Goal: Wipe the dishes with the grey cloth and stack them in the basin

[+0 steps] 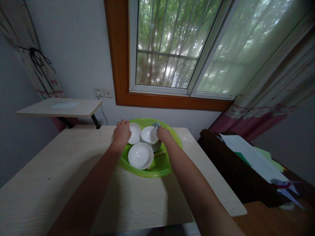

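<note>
A bright green basin (141, 173) sits on the pale wooden table, holding several white bowls. My left hand (122, 132) is at the basin's left rim, fingers curled, right beside the left white bowl (135, 133). Whether it grips the rim or that bowl is hidden. Pinched in my right hand (164, 135) is a grey-blue cloth (156, 124), just above the right white bowl (149, 135). Nearer to me lies a larger white bowl (140, 156). Another dish (157, 146) shows partly under the right bowl. A light wooden stick, perhaps a chopstick (159, 153), pokes out beside the front bowl.
A small raised shelf (64, 107) on black legs stands on the table's (61, 157) back left. Behind are wall sockets (103, 93) with a cord and a barred window (169, 49). To the right, papers (253, 157) lie on a dark brown piece of furniture (228, 170).
</note>
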Tool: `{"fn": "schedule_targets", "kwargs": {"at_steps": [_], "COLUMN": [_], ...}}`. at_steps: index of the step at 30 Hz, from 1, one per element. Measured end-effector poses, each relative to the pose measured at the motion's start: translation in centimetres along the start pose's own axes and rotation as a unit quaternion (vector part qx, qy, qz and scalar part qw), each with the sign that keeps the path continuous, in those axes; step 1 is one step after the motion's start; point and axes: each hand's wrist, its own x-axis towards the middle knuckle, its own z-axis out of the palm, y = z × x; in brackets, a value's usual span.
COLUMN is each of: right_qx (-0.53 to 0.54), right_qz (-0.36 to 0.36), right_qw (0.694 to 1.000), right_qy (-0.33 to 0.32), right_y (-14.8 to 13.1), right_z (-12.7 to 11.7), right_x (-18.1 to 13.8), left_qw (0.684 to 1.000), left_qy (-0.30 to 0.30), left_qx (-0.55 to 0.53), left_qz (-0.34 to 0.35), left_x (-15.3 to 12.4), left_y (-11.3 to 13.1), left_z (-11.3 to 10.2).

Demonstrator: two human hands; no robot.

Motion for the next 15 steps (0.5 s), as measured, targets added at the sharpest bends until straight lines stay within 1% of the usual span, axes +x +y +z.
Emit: {"fn": "schedule_targets", "kwargs": {"at_steps": [2,6,10,15], "right_qx": [0.023,0.109,0.165,0.210], "right_qz": [0.015,0.042,0.049,0.034], "right_qw": [0.999,0.986,0.977,0.968], "right_qy": [0.042,0.117,0.128,0.131], "right_y": [0.08,0.13,-0.02,-0.28], "right_z": [-0.42,-0.98,-1.14,-1.01], "right_x": [-0.11,-0.23,-0.02,0.31], "left_qw": [1.000,0.999,0.998,0.995], "left_qy": [-0.008,-0.026,-0.044,-0.058], "left_qx": [-0.012,-0.026,-0.040,-0.077], "left_qz": [-0.001,-0.003,-0.013,-0.010], "left_x": [0.06,0.13,0.14,0.29], "left_y": [-0.03,-0.01,0.02,-0.19], "left_z": [-0.01,-0.27,-0.37,-0.16]}}
